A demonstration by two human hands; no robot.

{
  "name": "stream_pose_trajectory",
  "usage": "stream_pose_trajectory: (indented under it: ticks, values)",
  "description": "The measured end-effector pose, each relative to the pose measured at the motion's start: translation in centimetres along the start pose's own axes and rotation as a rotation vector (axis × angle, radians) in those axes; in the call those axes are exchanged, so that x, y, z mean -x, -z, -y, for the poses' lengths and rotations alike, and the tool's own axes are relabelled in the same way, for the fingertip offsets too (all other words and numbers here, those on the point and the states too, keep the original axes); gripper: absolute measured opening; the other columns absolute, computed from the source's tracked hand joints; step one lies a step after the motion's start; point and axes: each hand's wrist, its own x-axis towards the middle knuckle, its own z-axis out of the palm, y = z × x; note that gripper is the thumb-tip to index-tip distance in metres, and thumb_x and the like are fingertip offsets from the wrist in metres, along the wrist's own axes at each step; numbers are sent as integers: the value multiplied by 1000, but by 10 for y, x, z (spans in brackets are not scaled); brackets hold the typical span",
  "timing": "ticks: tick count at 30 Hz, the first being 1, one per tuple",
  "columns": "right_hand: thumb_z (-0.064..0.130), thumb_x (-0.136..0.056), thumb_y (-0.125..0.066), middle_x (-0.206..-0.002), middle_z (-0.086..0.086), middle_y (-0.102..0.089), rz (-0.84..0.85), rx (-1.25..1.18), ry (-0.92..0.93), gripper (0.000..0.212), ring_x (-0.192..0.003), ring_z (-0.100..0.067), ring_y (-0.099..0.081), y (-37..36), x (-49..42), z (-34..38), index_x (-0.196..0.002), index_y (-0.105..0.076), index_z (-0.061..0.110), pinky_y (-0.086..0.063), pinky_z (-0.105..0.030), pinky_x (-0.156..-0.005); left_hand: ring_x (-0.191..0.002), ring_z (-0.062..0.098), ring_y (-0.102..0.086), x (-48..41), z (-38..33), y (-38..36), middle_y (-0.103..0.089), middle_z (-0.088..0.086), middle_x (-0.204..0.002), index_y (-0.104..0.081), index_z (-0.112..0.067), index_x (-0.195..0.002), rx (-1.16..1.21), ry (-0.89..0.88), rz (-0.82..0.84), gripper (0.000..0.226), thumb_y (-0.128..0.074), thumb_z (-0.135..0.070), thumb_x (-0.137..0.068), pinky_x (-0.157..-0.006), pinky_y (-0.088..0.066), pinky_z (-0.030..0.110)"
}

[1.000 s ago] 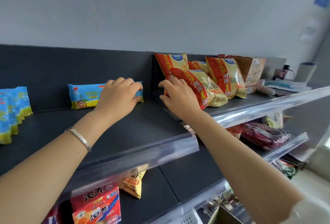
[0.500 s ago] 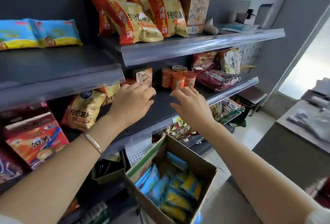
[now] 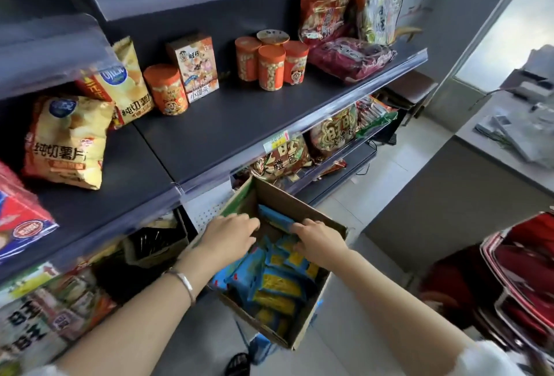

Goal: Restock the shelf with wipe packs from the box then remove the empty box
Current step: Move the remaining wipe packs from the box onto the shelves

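Both hands have dropped from the shelf into the box [image 3: 314, 222] — left hand [image 3: 230, 233] and right hand [image 3: 317, 242], fingers curling onto wipe packs [image 3: 278, 279] beneath; restocking continues.

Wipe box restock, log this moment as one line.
phase: picking | left hand: in cardboard box | right hand: on blue wipe pack | box: many packs left

"纯切薯片" on yellow chip bag [image 3: 64, 141], "小馒头" on carton [image 3: 195, 68], "大礼包" on gold bag [image 3: 281, 156], price tag [image 3: 275, 143] unreadable
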Motion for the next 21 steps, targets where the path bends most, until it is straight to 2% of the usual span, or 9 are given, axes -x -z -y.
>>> stream_pose_trajectory:
  ticks: [4,9,10,12,13,14,16,19,21]
  values:
    - [31,-94,-50,-124,-12,-51,208,14,-97,41,-113,-35,-53,-33,-30,-7,-132,-47,17,-49,-42,-86,-112,22,-51,-24,6,-30,-55,-1,-117,-50,-23,-123,27,-26,110,28,-43,-33,-97,-85,-43,36]
    - [30,-87,-63,-134,-10,-51,460,19,-234,50,-122,-31,-51,-76,-58,-7,-132,-50,12,-48,-40,-94,-111,22,-51,-45,20,-58,-56,0,-116,-51,-22,-120,38,-62,192,26,-44,-32,-97,-87,-41,36]
    - [28,-88,-63,-139,-12,-46,484,20,-263,56,-126,-32,-46,-85,-61,-6,-138,-43,10,-46,-41,-96,-112,22,-51,-49,22,-61,-56,0,-117,-51,-21,-120,41,-68,203,26,-44,-32,-97,-87,-41,36]
    - [24,-91,-59,-150,-20,-26,485,40,-311,75,-136,-41,-30,-97,-65,-6,-150,-16,6,-38,-47,-103,-112,22,-52,-57,25,-68,-56,0,-117,-51,-21,-118,48,-78,239,25,-44,-32,-97,-88,-41,37]
    - [20,-93,-56,-152,-22,-19,468,65,-321,77,-137,-44,-24,-100,-67,-6,-150,-7,5,-33,-51,-106,-111,23,-52,-61,25,-71,-56,0,-116,-51,-21,-117,54,-83,259,24,-43,-31,-97,-89,-41,37]
    - [16,-94,-53,-152,-23,-18,450,87,-320,74,-136,-45,-24,-101,-70,-6,-150,-7,3,-31,-52,-108,-111,23,-51,-63,25,-72,-56,0,-115,-51,-21,-116,61,-86,278,23,-43,-31,-97,-89,-41,37]
    - [10,-94,-48,-147,-19,-32,420,96,-289,59,-132,-40,-37,-97,-73,-8,-147,-20,3,-36,-47,-105,-111,23,-51,-68,23,-75,-55,0,-113,-51,-20,-113,76,-94,310,20,-42,-29,-97,-89,-39,37]
    - [6,-93,-47,-130,-11,-55,335,20,-287,38,-118,-32,-55,-79,-72,-16,-131,-50,9,-47,-38,-90,-111,23,-50,-72,22,-72,-54,0,-113,-50,-22,-114,110,-97,328,20,-42,-29,-98,-85,-38,35]
    - [7,-93,-45,-123,-10,-59,240,-54,-327,34,-112,-33,-59,-63,-69,-22,-125,-53,12,-49,-37,-83,-112,23,-50,-77,22,-67,-53,0,-117,-50,-23,-119,146,-88,316,24,-44,-30,-97,-82,-39,35]
